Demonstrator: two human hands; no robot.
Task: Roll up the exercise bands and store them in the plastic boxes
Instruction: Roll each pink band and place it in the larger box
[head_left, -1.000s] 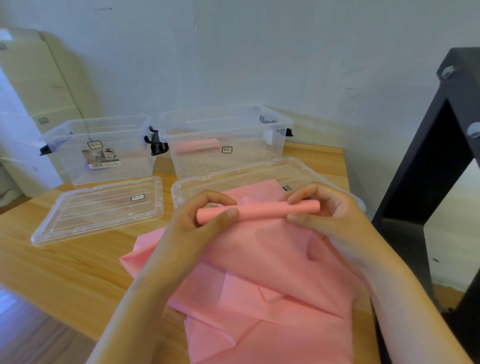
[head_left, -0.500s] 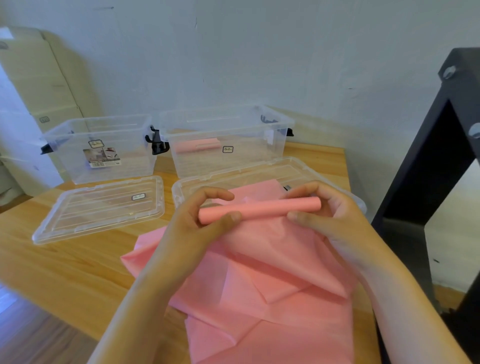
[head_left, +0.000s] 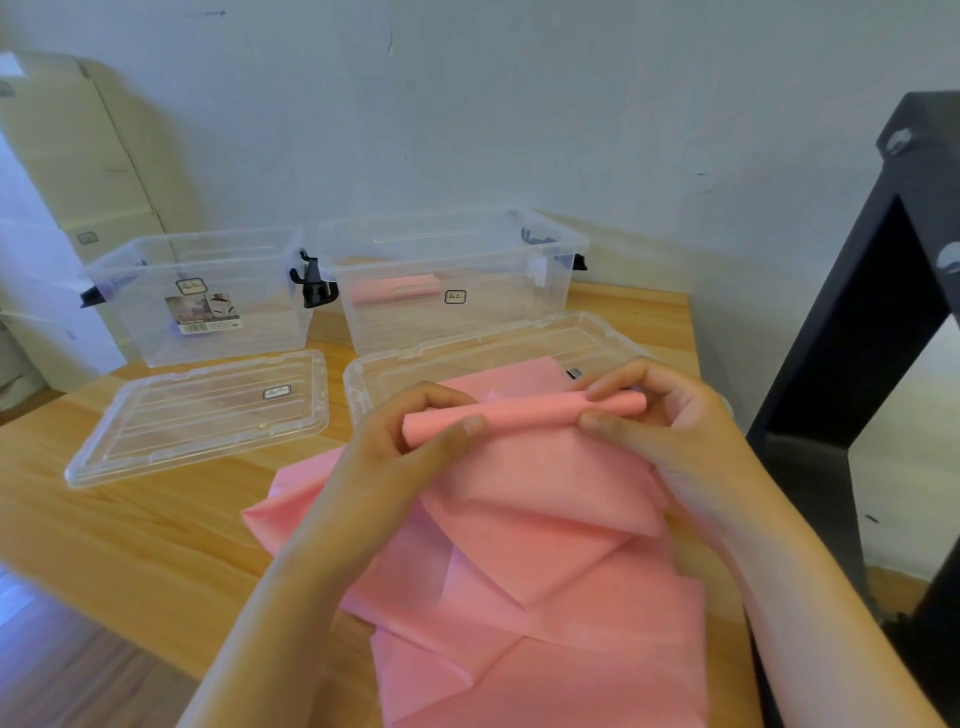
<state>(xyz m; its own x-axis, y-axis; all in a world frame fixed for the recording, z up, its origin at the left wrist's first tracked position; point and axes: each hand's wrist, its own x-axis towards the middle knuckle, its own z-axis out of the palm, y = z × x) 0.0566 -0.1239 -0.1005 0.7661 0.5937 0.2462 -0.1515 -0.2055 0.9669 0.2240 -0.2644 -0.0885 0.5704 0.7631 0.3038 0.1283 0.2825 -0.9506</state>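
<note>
**Kid:** What are the hands doing?

**Helper:** Both hands are pinching the pink band (head_left: 545, 519). The left hand (head_left: 415, 436) holds one end of the roll (head_left: 524, 415), thumb in front and fingers curled behind. The right hand (head_left: 675, 436) holds the other end the same way.

**Kid:** Where is the roll?

**Helper:** It is up in the air, just above a clear lid (head_left: 519, 345). The rest of the pink band hangs down from it and lies in messy folds on the wooden surface (head_left: 130, 519).

**Kid:** How do you roll it well?

**Helper:** I think slow and even is best. Turn both ends together, so one side does not get fatter. Pull the loose part flat first, or the folds may get rolled in and make bumps. Hold it snug, or the stretchy stuff could pop open.

**Kid:** Is it nearly done?

**Helper:** No, there looks to be lots left to roll. After that it goes in a box. The right box (head_left: 493, 322) has a pink bundle (head_left: 397, 290) in it already. The left box (head_left: 260, 312) stands open just beside it.
</note>
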